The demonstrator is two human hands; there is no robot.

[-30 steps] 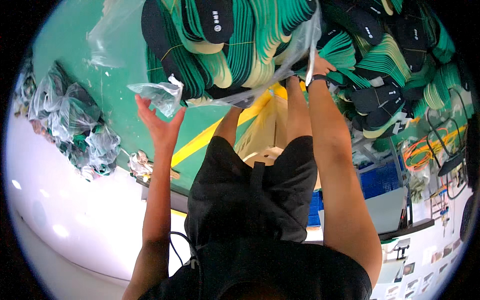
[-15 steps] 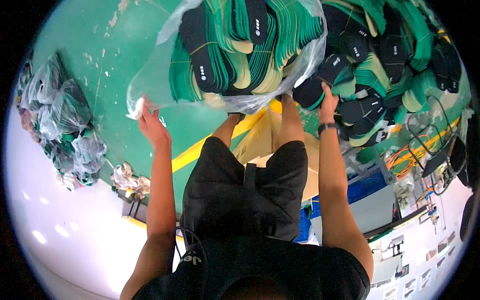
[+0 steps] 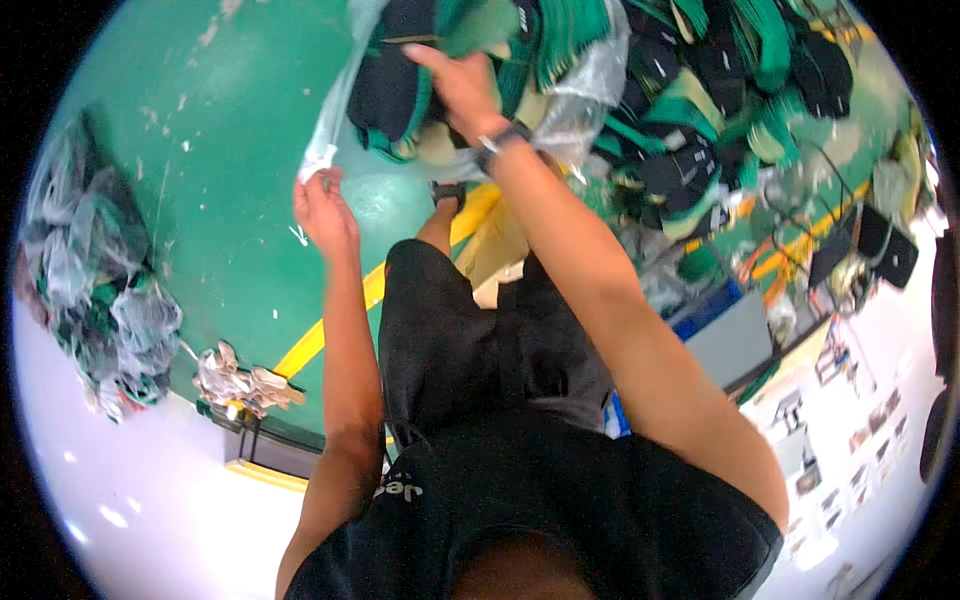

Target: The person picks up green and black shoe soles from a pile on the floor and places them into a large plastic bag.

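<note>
My left hand (image 3: 326, 210) pinches the rim of a large clear plastic bag (image 3: 335, 130), drawing it out to the left. Inside the bag lie banded bundles of shoe insoles (image 3: 575, 40), green and cream at the edges with black faces. My right hand (image 3: 468, 92), a dark band on its wrist, reaches over the bag mouth. It is closed on a black-faced bundle of insoles (image 3: 392, 95) at the bag's left side, its thumb across the top. The fingers under the bundle are hidden, and the area round the hand is smeared by motion.
More insole bundles (image 3: 690, 165) are heaped on the green floor to the right. Filled clear bags (image 3: 100, 250) lie far left, near crumpled tan material (image 3: 240, 380). A yellow floor line (image 3: 310, 345) runs by my legs. Cables and a grey-topped box (image 3: 725, 335) stand at right.
My right hand has swung left from the heap side into the bag, carrying an insole bundle. My left hand keeps its pinch on the bag rim. The view has shifted slightly.
</note>
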